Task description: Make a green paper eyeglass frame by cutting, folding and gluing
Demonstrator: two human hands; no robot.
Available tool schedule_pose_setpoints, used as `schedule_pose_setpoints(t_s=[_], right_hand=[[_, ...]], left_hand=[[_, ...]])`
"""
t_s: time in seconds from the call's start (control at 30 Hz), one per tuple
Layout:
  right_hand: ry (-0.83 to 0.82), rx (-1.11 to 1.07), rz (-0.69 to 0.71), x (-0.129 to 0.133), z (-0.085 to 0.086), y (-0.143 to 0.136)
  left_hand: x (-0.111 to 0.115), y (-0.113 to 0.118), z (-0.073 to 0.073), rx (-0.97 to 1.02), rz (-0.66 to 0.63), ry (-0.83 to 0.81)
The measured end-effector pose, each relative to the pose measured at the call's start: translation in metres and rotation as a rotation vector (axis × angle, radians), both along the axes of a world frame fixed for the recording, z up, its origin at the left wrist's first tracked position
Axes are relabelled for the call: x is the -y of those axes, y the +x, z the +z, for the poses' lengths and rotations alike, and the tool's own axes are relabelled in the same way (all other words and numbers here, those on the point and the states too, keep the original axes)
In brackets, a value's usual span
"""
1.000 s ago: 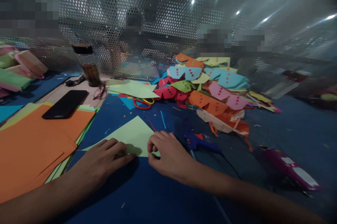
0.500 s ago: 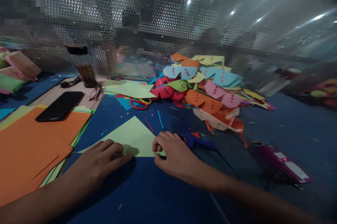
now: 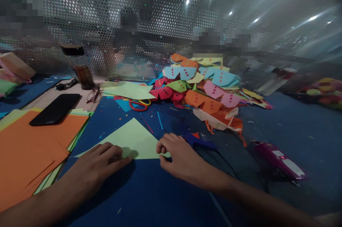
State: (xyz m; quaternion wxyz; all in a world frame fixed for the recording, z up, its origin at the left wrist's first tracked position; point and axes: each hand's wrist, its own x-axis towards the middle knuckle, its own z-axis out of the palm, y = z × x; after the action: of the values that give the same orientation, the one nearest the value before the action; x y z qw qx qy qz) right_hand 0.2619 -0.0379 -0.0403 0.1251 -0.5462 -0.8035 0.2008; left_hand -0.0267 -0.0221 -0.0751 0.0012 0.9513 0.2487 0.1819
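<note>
Tabletop (image 3: 133, 195) bears green paper (image 3: 135, 136) between left hand (image 3: 98, 163) and right hand (image 3: 181, 159)

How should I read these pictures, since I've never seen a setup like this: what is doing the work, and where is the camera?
There is no machine here. One camera, worn on a person's head, looks forward and down, so every picture shares that view.

The two bare hands are the person's own. The left hand rests over the left side of a pale green paper. The right hand is curled at its right corner; whether it pinches the paper can't be told.

On the blue table, a phone lies on orange paper at the left. Farther back are a jar, glasses and scissors. A pile of colorful paper cutouts sits right of center, with a purple device nearer the right edge.
</note>
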Motion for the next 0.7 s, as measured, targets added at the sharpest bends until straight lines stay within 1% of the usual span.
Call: schedule_pose_setpoints(t_s=[0.23,0.53,0.7], right_hand=[[-0.009,0.003,0.017,0.0004,0.0029,0.0018],[-0.013,0.014,0.042,0.0015,0.0055,0.0063],[-0.012,0.017,0.061,0.0012,0.004,0.0085]], left_hand=[[0.0004,-0.0022,-0.0031,-0.009,0.016,-0.013],[0.0005,0.001,0.0024,-0.006,-0.003,0.004],[0.0026,-0.0014,-0.0005,-0.046,0.036,-0.008]])
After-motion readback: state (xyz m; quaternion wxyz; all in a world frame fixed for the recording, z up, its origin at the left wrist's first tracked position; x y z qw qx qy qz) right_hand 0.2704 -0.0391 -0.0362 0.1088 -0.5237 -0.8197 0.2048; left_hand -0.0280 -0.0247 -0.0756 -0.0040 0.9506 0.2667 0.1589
